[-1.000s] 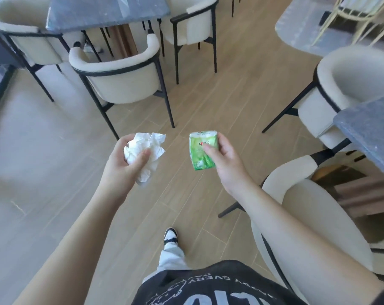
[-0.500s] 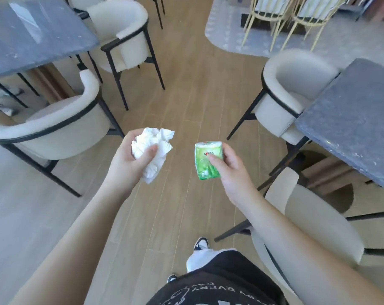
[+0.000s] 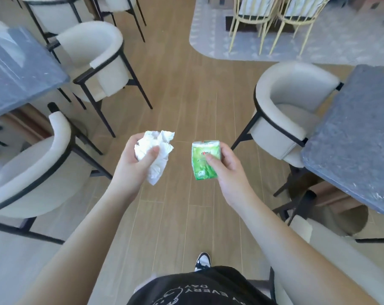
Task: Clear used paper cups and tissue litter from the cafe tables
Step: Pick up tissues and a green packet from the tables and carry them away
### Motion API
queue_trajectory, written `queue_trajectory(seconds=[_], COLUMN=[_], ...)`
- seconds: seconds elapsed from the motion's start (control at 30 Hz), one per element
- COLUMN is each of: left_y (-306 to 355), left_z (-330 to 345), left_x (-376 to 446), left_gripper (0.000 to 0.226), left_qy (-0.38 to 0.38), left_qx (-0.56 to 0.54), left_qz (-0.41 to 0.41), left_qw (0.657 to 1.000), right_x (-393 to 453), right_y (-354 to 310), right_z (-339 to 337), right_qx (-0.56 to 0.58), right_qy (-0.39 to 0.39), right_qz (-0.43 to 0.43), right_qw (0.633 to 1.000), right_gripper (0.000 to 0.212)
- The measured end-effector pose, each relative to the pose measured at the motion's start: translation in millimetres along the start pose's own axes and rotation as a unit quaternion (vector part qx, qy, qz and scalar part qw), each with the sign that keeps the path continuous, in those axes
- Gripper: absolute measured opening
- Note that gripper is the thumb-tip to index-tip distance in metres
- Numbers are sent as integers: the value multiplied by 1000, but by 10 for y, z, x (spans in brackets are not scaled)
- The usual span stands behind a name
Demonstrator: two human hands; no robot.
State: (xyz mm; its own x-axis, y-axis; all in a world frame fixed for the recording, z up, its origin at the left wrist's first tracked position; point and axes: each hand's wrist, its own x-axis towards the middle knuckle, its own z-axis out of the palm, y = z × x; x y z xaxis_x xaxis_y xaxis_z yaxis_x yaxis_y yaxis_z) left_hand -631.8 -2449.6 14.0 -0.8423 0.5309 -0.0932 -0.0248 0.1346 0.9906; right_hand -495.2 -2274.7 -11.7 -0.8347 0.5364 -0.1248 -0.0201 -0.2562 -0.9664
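My left hand [image 3: 133,166] grips a crumpled wad of white tissue [image 3: 156,153], with a loose end hanging below the fingers. My right hand [image 3: 227,168] holds a small green tissue packet [image 3: 203,162] upright, thumb across its front. Both hands are held out in front of me at waist height, above the wooden floor in the aisle between the tables. No paper cup is in view.
A dark stone table [image 3: 19,71] stands at the left with cream armchairs [image 3: 94,60] around it. Another dark table [image 3: 354,137] is at the right beside a cream armchair [image 3: 290,111]. A grey rug [image 3: 318,47] with yellow-legged chairs lies ahead. Wooden floor runs down the middle.
The view has swung right and forward along the aisle; the left table and chairs slid left, the right table came closer. Both hands keep their hold on the tissue and the packet.
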Motion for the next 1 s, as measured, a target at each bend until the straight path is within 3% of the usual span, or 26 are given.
queue_trajectory(seconds=[0.47,0.67,0.83,1.0], left_y=[-7,280,364,344], left_z=[-253,-571,-547,-280], left_x=[2246,3390,4297,5147], left_gripper=[39,15,41,48], left_qy=[-56,-83,-80,-73], left_qx=[3,4,38,28], left_qz=[35,65,44,30], left_qw=[998,994,995,997], right_x=[2271,3291,3980,4880], right_y=[-136,-325,-403,-503], right_z=[353,514,459,374], right_qx=[-17,-7,4,-3], right_qy=[23,61,65,43], right_qz=[2,14,3,1], right_qw=[1000,998,998,999], right_gripper=[26,26,26,27])
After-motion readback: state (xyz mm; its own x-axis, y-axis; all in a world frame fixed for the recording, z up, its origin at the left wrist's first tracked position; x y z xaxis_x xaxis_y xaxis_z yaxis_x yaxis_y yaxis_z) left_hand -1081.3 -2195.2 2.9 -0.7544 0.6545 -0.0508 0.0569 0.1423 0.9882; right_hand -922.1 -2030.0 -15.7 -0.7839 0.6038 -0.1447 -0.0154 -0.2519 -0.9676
